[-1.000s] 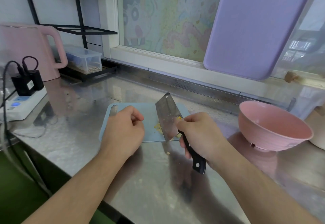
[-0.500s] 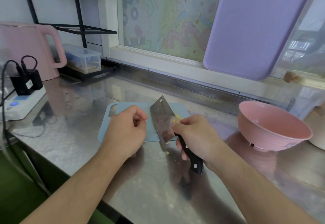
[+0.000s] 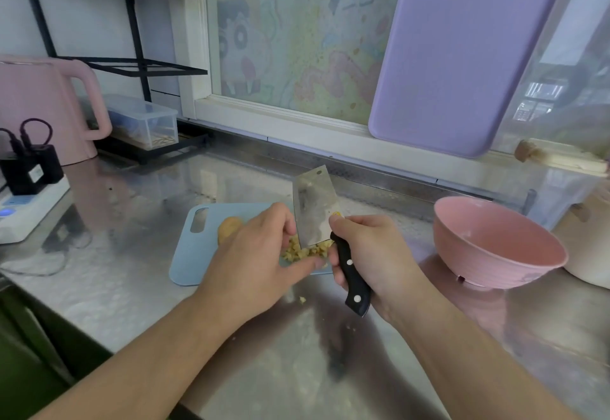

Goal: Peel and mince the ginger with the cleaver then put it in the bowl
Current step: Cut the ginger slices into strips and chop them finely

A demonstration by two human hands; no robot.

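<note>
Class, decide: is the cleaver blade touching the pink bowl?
Apart. The head view shows the cleaver over the cutting board, with bare counter between it and the pink bowl.

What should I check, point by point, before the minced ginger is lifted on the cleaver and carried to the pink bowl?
1. Steel cleaver with black riveted handle held firmly: ok, the right hand has its grip around the handle.
2. Pile of yellow minced ginger gathered at the blade: ok, it lies against the lower edge, on the light blue plastic cutting board.
3. Left hand ready to push the pile: ok, its fingers touch the ginger.
4. Round pink bowl free and upright: ok, it looks empty, to the right of the board.
5. All the ginger collected: not ok, crumbs lie on the steel counter.
6. Ginger already on the blade: cannot tell.
</note>
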